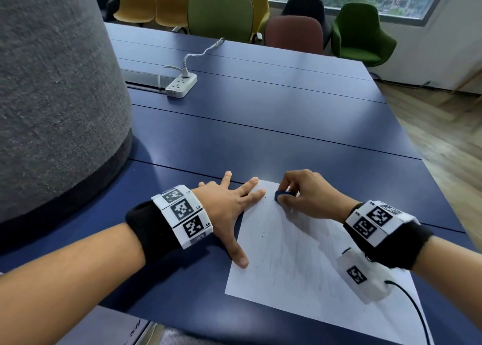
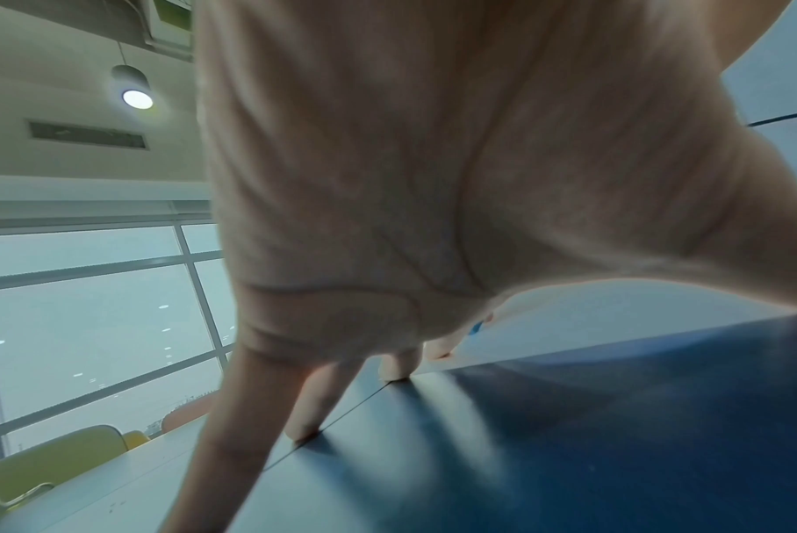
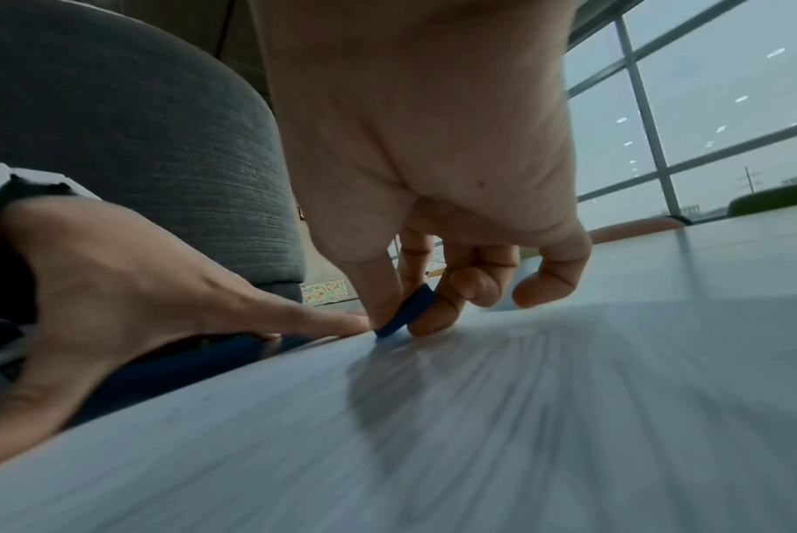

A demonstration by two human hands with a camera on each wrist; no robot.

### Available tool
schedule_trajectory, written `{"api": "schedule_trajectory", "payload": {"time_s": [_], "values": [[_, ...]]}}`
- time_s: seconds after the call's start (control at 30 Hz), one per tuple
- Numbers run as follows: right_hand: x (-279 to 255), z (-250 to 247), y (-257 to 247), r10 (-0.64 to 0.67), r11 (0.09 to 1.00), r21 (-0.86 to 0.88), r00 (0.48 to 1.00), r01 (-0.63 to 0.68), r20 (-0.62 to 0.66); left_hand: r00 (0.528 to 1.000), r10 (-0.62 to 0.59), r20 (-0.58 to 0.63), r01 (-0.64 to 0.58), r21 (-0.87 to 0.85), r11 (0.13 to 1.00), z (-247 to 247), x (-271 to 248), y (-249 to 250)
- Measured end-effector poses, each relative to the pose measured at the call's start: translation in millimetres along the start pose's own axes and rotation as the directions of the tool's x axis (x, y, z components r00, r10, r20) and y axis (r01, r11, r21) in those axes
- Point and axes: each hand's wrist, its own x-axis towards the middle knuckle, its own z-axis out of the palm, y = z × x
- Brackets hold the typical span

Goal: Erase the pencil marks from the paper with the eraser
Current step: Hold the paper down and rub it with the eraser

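A white sheet of paper (image 1: 300, 263) with faint grey pencil strokes lies on the dark blue table (image 1: 260, 125) in front of me. My right hand (image 1: 302, 193) pinches a small blue eraser (image 1: 283, 195) between thumb and fingers and presses its edge on the paper near the far left corner. The right wrist view shows the eraser (image 3: 408, 312) tilted, its lower tip on the sheet (image 3: 479, 432). My left hand (image 1: 232, 203) lies flat with fingers spread, fingertips and thumb on the paper's left edge. In the left wrist view the left hand (image 2: 387, 252) stands on the table.
A large grey felt-covered round column (image 1: 52, 96) stands close at the left. A white power strip (image 1: 181, 85) with a cable lies further back on the table. Coloured chairs (image 1: 221, 13) line the far edge. The table's right edge drops to a wooden floor (image 1: 443, 136).
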Motion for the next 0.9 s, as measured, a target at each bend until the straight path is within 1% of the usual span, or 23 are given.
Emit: {"api": "schedule_trajectory", "payload": {"time_s": [0.13, 0.17, 0.3, 0.37, 0.47, 0.5, 0.63, 0.67, 0.77, 0.83, 0.9], "values": [[-14, 8, -7, -0.064, 0.998, 0.008, 0.993, 0.064, 0.1, 1.0, -0.005, 0.001, 0.005, 0.006, 1.0, 0, 0, 1], [-13, 6, -6, -0.054, 0.998, -0.005, 0.993, 0.055, 0.101, 1.0, -0.007, 0.005, 0.007, 0.006, 1.0, -1, 0, 1], [-3, -1, -1, 0.017, 1.0, -0.025, 0.999, -0.016, 0.031, 1.0, -0.01, 0.008, 0.01, 0.001, 1.0, 0, 1, 1], [-12, 7, -6, -0.025, 1.0, -0.009, 0.998, 0.025, 0.049, 1.0, -0.013, 0.008, 0.013, -0.003, 1.0, 0, 0, 1], [-29, 17, -16, -0.108, 0.994, 0.017, 0.986, 0.107, 0.125, 1.0, -0.009, 0.013, 0.009, 0.003, 1.0, 0, 1, 1], [-28, 15, -16, -0.103, 0.995, 0.004, 0.987, 0.103, 0.125, 1.0, -0.007, 0.014, 0.007, 0.004, 1.0, 0, 1, 1], [-14, 8, -8, -0.044, 0.999, -0.015, 0.998, 0.045, 0.036, 1.0, -0.012, 0.012, 0.012, -0.002, 1.0, 0, 0, 1], [-17, 10, -9, -0.054, 0.999, -0.005, 0.998, 0.054, 0.038, 1.0, -0.015, 0.01, 0.015, -0.001, 1.0, 0, 0, 1], [-31, 18, -17, -0.127, 0.992, 0.014, 0.987, 0.126, 0.098, 1.0, -0.016, 0.007, 0.016, 0.009, 1.0, -1, 0, 2], [-28, 13, -17, -0.104, 0.994, -0.027, 0.989, 0.108, 0.103, 1.0, -0.017, 0.013, 0.017, 0.004, 1.0, -1, 0, 2], [-20, 7, -14, -0.063, 0.997, -0.04, 0.996, 0.065, 0.063, 1.0, -0.018, 0.012, 0.018, -0.002, 1.0, -1, 0, 2]]}}
